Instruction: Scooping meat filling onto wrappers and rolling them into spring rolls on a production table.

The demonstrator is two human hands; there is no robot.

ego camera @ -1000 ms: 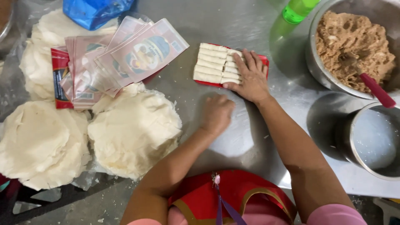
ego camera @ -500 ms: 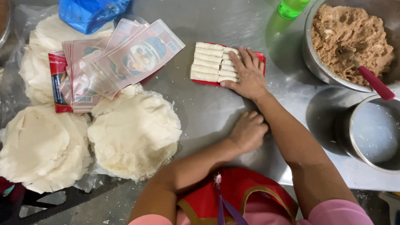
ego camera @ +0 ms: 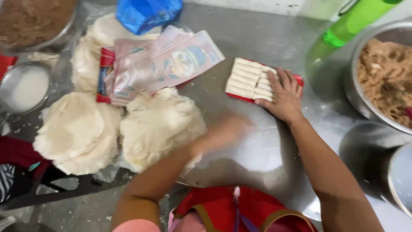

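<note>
While the right hand [ego camera: 283, 96] lies flat and spread on the right end of the rolls [ego camera: 249, 81], the left hand [ego camera: 223, 131] has swung away from the desk's near edge, where it was half a second ago, toward the nearest wrapper stack [ego camera: 161, 126]. It is motion-blurred, so I cannot tell whether its fingers are spread or closed; it holds nothing that I can make out. A second ago it sat nearer the rolls, so it has gone first back toward the body and now out to the left. My reading is that the packed row is being steadied while the free hand goes for a fresh wrapper.

The rolls sit in a red tray [ego camera: 296, 79] on the steel desk [ego camera: 257, 150], right of its middle and toward the far edge. They lie side by side, each pale roll with its long axis running from the left toward the right and tilted slightly down to the right; the row itself stacks from far to near. The tray has not shifted over the last second.

Left of the tray lie printed plastic bags [ego camera: 171, 64], fanned out, partly over the far wrapper stacks. A second wrapper stack [ego camera: 77, 133] lies beside the first near the left edge. A blue bag [ego camera: 148, 13] sits at the far edge. At the right edge a steel bowl of brown filling [ego camera: 386, 77] stands by a green bottle [ego camera: 347, 28]; a small bowl of white liquid [ego camera: 25, 88] is at the left.
</note>
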